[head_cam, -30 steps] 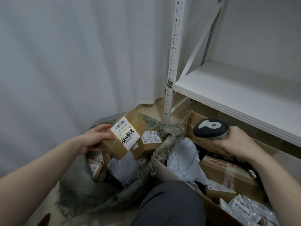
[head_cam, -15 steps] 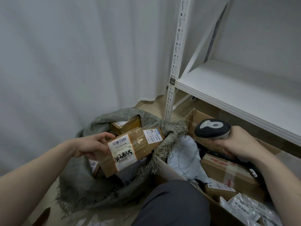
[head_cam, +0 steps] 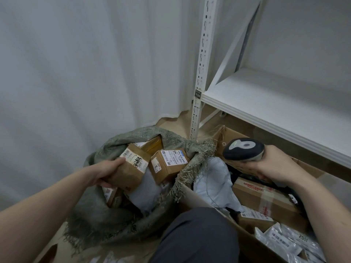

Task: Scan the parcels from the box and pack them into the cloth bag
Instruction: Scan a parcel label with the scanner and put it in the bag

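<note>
Filling the far left of the scene, a pale curtain (head_cam: 79, 59) hangs down to the floor, and a white metal shelf unit (head_cam: 275, 103) stands at the far right, its perforated upright carrying a small tag marked 104. Below the shelf, at the right, sits the open cardboard box (head_cam: 199, 196), holding a brown taped parcel (head_cam: 266, 196), a grey plastic mailer (head_cam: 216, 179) and several clear-wrapped packets (head_cam: 284, 242) at the near right corner. Just left of the box and touching its near flap lies the grey-green cloth bag (head_cam: 98, 211), its frayed mouth open, with several parcels already inside, among them a small carton marked 3 (head_cam: 169, 164). A dark trouser knee (head_cam: 197, 236) rises in the near middle, between bag and box.

The left hand (head_cam: 108, 172) reaches into the bag's mouth and grips a brown parcel (head_cam: 131, 169) by its left side, thumb on the labelled top, fingers curled under; the parcel is tilted, leaning beside the carton marked 3. The right hand (head_cam: 269, 166) hovers over the far part of the box, fingers wrapped round the handle of a black handheld scanner (head_cam: 243, 149), whose head points left toward the bag.
</note>
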